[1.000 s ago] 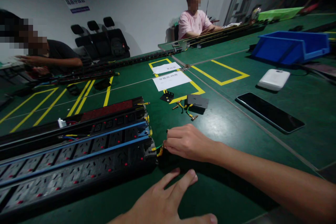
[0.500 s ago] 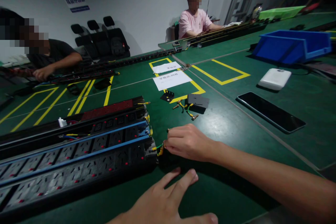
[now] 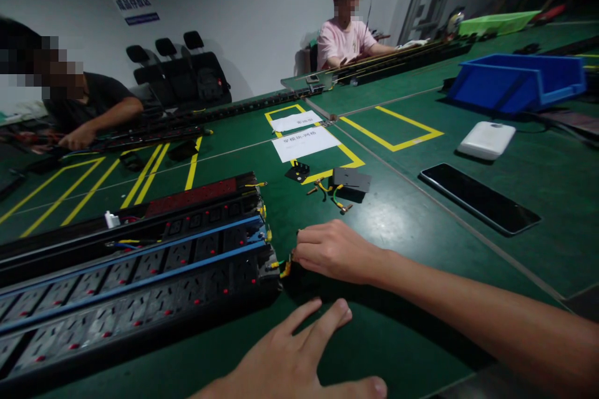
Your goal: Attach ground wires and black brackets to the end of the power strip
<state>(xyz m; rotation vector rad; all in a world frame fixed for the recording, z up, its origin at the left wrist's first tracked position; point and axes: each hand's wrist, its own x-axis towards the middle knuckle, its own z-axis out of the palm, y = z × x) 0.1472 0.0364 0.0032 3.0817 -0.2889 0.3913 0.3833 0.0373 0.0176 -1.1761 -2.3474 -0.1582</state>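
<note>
My right hand (image 3: 334,252) is closed, pinching a yellow-green wire (image 3: 281,266) that comes out of the end of a long black socket strip (image 3: 135,299). A dark part lies under this hand, mostly hidden. My left hand (image 3: 290,358) lies flat on the green table just in front, fingers spread and holding nothing. Several socket strips lie side by side at the left, some with blue rails (image 3: 140,249).
A small black plate (image 3: 352,179), loose yellow-green wires (image 3: 334,194) and a black bracket (image 3: 298,171) lie beyond my hands. A phone (image 3: 480,197), a white box (image 3: 486,139) and a blue bin (image 3: 517,82) are to the right. Two people work at the far side.
My hands have hardly moved. The person at the far left has drawn a hand in toward the strip in front of them.
</note>
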